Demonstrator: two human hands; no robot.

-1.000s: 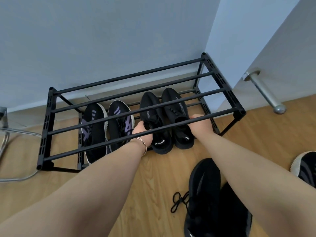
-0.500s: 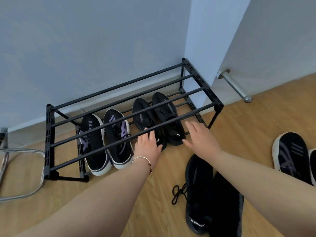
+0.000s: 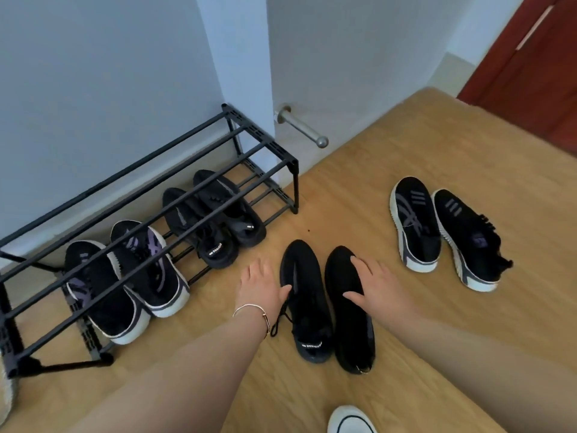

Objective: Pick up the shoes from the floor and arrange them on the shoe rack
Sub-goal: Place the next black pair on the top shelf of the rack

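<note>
Left hand (image 3: 262, 285) open, fingers spread, beside the left shoe of an all-black sneaker pair (image 3: 307, 304) on the wooden floor (image 3: 406, 339). Right hand (image 3: 379, 290) open, palm on the right shoe. Shoe rack (image 3: 175, 179) holds two pairs on its lower tier.

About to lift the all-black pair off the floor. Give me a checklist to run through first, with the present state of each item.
1. Left hand at its shoe: ok, open, thumb on the left black shoe.
2. Right hand at its shoe: ok, open, lying on the right black shoe.
3. Firm grip on either shoe: not ok, neither hand has closed.
4. Loose lace: not ok, it trails on the floor by the left wrist and may snag.
5. Room on the shoe rack: ok, top bars bare; two pairs fill the bottom level.
6. Other shoes left: not ok, the white-soled pair is on the floor.
</note>
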